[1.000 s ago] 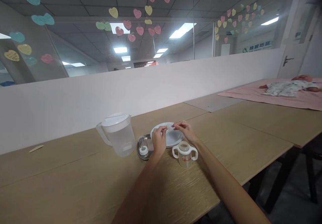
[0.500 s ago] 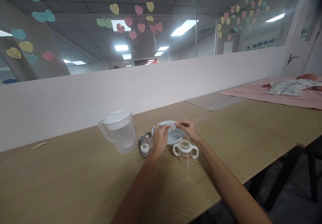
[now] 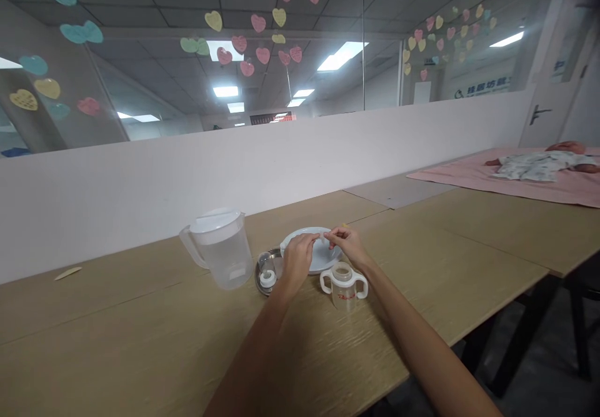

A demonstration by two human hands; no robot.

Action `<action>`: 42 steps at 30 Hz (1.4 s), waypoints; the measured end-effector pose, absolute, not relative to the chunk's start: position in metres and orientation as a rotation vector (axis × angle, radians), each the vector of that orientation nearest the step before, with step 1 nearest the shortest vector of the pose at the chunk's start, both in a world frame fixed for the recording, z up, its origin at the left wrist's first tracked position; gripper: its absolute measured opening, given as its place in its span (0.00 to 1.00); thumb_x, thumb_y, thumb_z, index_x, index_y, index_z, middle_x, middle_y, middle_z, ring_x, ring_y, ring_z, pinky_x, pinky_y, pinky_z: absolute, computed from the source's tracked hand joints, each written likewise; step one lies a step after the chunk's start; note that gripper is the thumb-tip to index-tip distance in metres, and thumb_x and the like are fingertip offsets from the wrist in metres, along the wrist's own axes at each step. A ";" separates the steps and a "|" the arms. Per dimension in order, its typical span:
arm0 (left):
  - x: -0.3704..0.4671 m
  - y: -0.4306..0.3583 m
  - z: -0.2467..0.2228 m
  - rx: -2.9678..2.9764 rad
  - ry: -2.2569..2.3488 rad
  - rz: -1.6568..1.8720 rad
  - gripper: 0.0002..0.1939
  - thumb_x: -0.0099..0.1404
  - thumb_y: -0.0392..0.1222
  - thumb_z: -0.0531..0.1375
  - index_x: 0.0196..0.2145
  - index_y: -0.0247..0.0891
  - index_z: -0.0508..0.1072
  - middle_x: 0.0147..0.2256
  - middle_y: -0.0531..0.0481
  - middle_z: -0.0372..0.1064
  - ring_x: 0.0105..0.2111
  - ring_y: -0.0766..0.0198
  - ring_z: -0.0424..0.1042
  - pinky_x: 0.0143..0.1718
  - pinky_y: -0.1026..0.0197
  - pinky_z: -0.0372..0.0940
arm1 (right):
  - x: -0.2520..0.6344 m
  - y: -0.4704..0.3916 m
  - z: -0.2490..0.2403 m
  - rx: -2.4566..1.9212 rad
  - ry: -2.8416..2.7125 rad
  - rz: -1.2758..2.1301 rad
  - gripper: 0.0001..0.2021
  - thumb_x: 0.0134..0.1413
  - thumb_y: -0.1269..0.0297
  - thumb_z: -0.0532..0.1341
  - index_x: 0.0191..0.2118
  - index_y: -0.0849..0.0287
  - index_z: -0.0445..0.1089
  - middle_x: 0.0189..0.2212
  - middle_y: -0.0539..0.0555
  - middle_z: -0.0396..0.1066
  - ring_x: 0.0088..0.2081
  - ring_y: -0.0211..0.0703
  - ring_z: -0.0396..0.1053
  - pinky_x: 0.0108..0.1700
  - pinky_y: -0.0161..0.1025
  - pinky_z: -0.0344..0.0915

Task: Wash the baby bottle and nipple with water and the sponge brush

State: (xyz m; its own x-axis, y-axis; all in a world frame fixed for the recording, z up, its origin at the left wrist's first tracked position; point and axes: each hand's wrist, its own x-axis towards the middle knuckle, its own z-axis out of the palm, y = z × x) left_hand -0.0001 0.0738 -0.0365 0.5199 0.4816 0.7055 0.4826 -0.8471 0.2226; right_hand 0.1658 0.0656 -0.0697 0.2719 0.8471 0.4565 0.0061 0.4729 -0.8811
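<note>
Over the white plate (image 3: 323, 259), my left hand (image 3: 299, 256) pinches a small whitish translucent piece (image 3: 322, 237), too small to name surely. My right hand (image 3: 347, 243) meets it from the other side with closed fingertips; both hands seem to grip the same piece. Just in front stands a clear baby bottle (image 3: 344, 289) with two white handles and red lettering, its top uncovered. Left of my left hand, a round metal tray (image 3: 259, 282) holds a clear cap (image 3: 266, 262) and a white ring (image 3: 267, 279). My left hand partly hides the tray and plate.
A translucent lidded pitcher (image 3: 225, 251) stands on the wooden table (image 3: 140, 342) at left. Farther left lies a thin pale strip (image 3: 68, 273). A baby doll (image 3: 539, 164) lies on a pink cloth (image 3: 450, 170) at far right. A white wall (image 3: 210, 167) borders the back.
My right fingertips have moved slightly closer to my left, and less of the small piece shows between them. The whole view has shifted a little; the bottle, pitcher and tray stay put.
</note>
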 end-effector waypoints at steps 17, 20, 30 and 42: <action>-0.021 0.067 -0.010 -2.665 -0.725 -0.959 0.23 0.61 0.24 0.51 0.49 0.41 0.70 0.46 0.47 0.72 0.44 0.60 0.70 0.47 0.56 0.64 | 0.214 0.076 -0.083 -0.638 -0.722 0.650 0.19 0.38 0.51 0.68 0.20 0.55 0.59 0.15 0.43 0.52 0.18 0.32 0.55 0.24 0.36 0.59; -0.023 0.070 -0.007 -2.699 -0.832 -1.091 0.19 0.64 0.28 0.51 0.47 0.44 0.72 0.45 0.49 0.73 0.43 0.62 0.71 0.46 0.59 0.65 | 0.228 0.080 -0.091 -0.612 -0.655 0.622 0.21 0.40 0.48 0.67 0.20 0.54 0.55 0.14 0.42 0.49 0.17 0.32 0.52 0.23 0.37 0.59; -0.025 0.096 -0.014 -2.746 -1.135 -1.427 0.14 0.67 0.36 0.50 0.43 0.38 0.74 0.39 0.48 0.76 0.41 0.60 0.72 0.45 0.59 0.64 | 0.224 0.098 -0.119 -0.836 -0.419 0.467 0.22 0.35 0.45 0.68 0.20 0.54 0.58 0.12 0.42 0.55 0.15 0.31 0.54 0.17 0.35 0.58; -0.021 0.099 -0.037 -2.762 -1.184 -1.152 0.12 0.66 0.36 0.52 0.40 0.39 0.75 0.41 0.47 0.75 0.41 0.59 0.70 0.44 0.59 0.62 | 0.205 0.101 -0.129 -1.113 -0.612 0.335 0.20 0.42 0.44 0.62 0.22 0.57 0.62 0.13 0.44 0.58 0.14 0.31 0.54 0.16 0.32 0.52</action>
